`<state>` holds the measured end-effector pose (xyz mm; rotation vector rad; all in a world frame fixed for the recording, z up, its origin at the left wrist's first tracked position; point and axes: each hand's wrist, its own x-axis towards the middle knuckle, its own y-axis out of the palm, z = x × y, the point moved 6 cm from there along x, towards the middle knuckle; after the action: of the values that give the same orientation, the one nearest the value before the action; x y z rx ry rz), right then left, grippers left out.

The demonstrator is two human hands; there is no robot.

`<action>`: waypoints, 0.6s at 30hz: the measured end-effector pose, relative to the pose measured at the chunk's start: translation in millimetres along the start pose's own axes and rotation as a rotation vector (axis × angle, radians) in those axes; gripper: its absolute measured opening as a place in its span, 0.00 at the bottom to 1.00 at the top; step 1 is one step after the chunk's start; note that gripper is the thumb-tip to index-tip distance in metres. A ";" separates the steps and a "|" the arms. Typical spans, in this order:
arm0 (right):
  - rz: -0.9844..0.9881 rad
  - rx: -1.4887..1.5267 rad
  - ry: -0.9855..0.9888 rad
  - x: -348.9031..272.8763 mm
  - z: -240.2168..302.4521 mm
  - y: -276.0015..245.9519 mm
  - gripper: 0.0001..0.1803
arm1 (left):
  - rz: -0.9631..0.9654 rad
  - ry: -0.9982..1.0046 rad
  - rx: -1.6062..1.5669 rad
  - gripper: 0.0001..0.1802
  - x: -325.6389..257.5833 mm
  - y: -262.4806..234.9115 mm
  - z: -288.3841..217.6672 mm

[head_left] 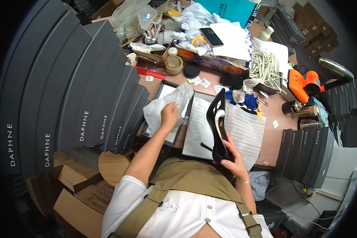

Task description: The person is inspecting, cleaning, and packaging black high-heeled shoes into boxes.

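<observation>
My right hand (236, 159) grips the heel end of a black high-heeled pump (211, 123), its pointed toe up and its thin heel to the left. Inside the shoe lies a pale insert (219, 121) with a rounded white end. My left hand (169, 118) is closed on a sheer white bag or sheet (154, 111), which spreads over an open grey shoebox part (165, 141). Beneath the shoe is another box part lined with white tissue paper (195, 133). More pleated tissue (248, 131) extends to its right.
Dark shoeboxes stand in a tall stack (77, 79) at left and a shorter one (301, 154) at right. A glass jar (173, 63), a phone (211, 37), a box of pale sticks (263, 65) and an orange tool (303, 85) sit farther back. Open cartons (77, 206) lie lower left.
</observation>
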<state>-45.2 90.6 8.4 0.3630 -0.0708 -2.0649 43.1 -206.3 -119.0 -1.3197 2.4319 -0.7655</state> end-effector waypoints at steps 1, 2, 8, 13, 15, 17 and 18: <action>0.024 0.111 0.000 -1.6 6.9 4.9 0.43 | -0.083 0.055 -0.027 0.15 -8.6 -16.8 -16.7; 0.132 0.275 0.091 -4.3 10.9 15.9 0.44 | -0.118 0.092 -0.022 0.13 -21.1 -31.0 -24.7; 0.505 0.846 0.498 25.3 1.7 53.2 0.36 | -0.342 -0.054 -0.615 0.10 -73.4 -66.9 -15.9; 0.302 0.758 0.560 54.9 -60.4 55.9 0.31 | -0.317 -0.270 -0.489 0.10 -131.8 -93.7 34.6; 0.342 0.794 0.541 59.6 -59.9 57.9 0.31 | -0.211 -0.070 0.042 0.16 -145.3 -107.6 16.1; 0.376 0.861 0.550 60.4 -55.7 63.1 0.32 | -0.208 0.324 0.425 0.18 -141.4 -114.7 -60.2; 0.383 0.844 0.573 55.7 -60.0 65.8 0.32 | -0.141 0.459 0.431 0.17 -129.0 -115.3 -93.3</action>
<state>1.8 15.7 -48.3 1.3268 -0.6187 -1.4002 150.2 -119.9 21.4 -1.2499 2.2973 -1.6797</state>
